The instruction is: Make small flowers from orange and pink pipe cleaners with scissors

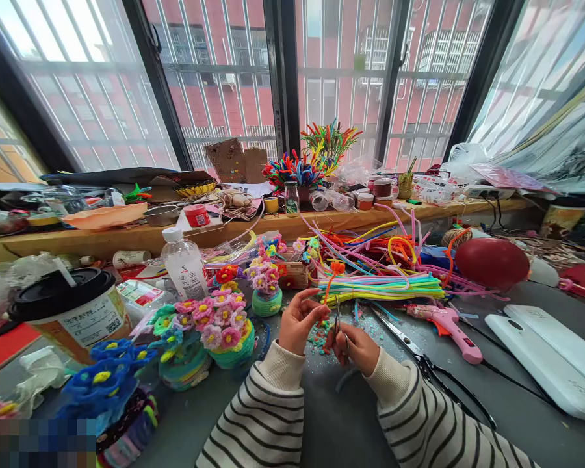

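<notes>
My left hand (297,322) pinches an orange pipe cleaner (329,289) between thumb and fingertips. Its upper end is bunched into a small fuzzy orange shape. Small scissors (338,317) are gripped in my right hand (357,346), blades pointing up, close beside the orange stem. Whether the blades touch it I cannot tell. Coloured fuzz clippings (319,338) lie on the grey table under both hands. Just beyond them lies a bundle of pastel pipe cleaners (385,286). Left of my left hand stands a pot of pink pipe-cleaner flowers (227,325).
A pink glue gun (451,328) and large black-handled scissors (404,338) lie to the right, near white flat devices (541,364). At left stand a lidded cup (78,312), a plastic bottle (182,263) and blue flowers (104,380). A cluttered wooden sill (244,231) runs behind.
</notes>
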The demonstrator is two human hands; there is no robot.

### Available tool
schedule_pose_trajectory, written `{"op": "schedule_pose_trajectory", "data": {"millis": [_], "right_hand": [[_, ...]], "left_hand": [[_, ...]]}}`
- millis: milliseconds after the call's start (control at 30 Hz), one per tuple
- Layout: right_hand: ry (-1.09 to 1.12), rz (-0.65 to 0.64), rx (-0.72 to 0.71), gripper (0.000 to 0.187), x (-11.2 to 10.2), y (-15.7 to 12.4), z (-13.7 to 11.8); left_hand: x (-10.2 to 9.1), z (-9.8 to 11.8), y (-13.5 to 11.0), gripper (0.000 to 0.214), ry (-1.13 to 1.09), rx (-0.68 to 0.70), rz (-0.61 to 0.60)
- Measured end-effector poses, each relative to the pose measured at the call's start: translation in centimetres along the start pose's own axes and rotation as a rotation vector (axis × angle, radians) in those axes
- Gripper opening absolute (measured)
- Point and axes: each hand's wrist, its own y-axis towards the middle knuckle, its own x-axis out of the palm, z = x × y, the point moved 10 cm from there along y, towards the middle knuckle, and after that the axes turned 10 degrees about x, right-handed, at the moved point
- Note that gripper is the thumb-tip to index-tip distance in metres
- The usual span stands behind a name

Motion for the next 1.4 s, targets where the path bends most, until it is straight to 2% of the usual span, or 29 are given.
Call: {"op": "schedule_pose_trajectory", "data": {"millis": [233, 533, 700, 933, 1167, 1400], "right_hand": [[-0.086, -0.048, -0.032, 0.054, 0.6, -0.2, -0.2], [-0.301, -0.037, -0.105, 0.058, -0.3, -0.8, -2.2], [-0.306, -0.061, -0.082, 0.054, -0.7, -1.1, -2.8], [-0.282, -0.109, -0.047, 0.051, -0.7, -1.1, -2.5], [-0.260, -0.052, -0.062, 0.048, -0.9, -0.9, -2.4], [-0.258, 0.094, -0.056, 0.041, -1.5, -0.7, -2.1]], "left_hand": [[1.0, 0.3, -0.2, 0.039, -0.040, 0.014, -0.074], [1.8, -0.3, -0.4, 0.037, -0.056, -0.031, -0.143], [2.1, -0.5, -0.5, 0.039, -0.074, -0.050, -0.165], [2.3, -0.2, -0.6, 0.039, -0.068, -0.022, -0.201], [2.6, 0.0, -0.6, 0.031, -0.072, -0.003, -0.219], [2.2, -0.2, -0.5, 0.026, -0.063, 0.012, -0.196]]}}
